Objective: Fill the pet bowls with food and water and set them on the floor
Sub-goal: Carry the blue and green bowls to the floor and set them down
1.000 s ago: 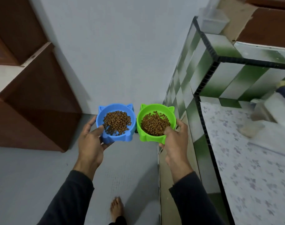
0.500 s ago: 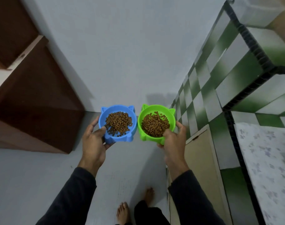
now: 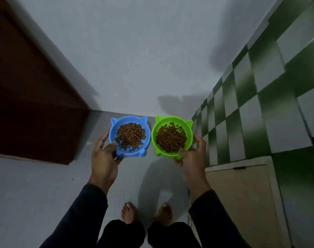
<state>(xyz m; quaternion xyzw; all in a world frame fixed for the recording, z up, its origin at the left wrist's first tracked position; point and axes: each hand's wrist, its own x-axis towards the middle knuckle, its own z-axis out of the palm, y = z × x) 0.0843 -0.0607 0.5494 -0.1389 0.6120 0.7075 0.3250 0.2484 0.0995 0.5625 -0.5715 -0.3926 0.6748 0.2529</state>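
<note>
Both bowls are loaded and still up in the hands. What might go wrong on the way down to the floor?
1. Each bowl hangs from a one-sided rim hold: the left hand grips the blue bowl, the right hand the green bowl. Tipping may spill kibble.
2. The right thumb lies over the green bowl's rim, near its food, and may knock pieces out.
3. Bare feet stand right below; fallen kibble could land underfoot.

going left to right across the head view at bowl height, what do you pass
Dark brown wooden cabinet → left hand → blue plastic cat-eared bowl of brown kibble → green plastic cat-eared bowl of brown kibble → right hand → green and white checkered tile wall
</note>
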